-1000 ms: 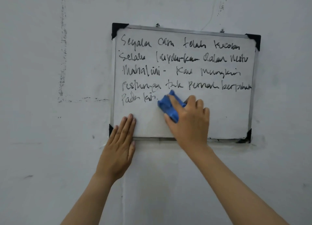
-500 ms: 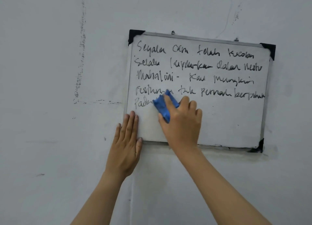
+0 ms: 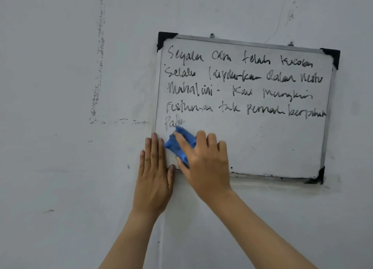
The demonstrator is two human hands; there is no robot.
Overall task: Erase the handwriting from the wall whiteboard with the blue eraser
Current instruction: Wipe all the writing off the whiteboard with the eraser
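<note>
The right hand [image 3: 203, 163] clamps the blue block eraser [image 3: 179, 143] against the metal-framed white wall whiteboard [image 3: 272, 147], beside the flat, open left hand [image 3: 154, 180].

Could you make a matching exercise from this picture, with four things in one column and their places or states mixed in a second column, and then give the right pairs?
Things
1. left hand
2. blue eraser
3. handwriting
4. right hand

Places or states
A. gripped, pressed on the board's lower left
B. flat, fingers straight, over the whiteboard's lower left corner
C. fills the board's upper part
D. closed around the eraser

Pairs: 1-B, 2-A, 3-C, 4-D
</note>
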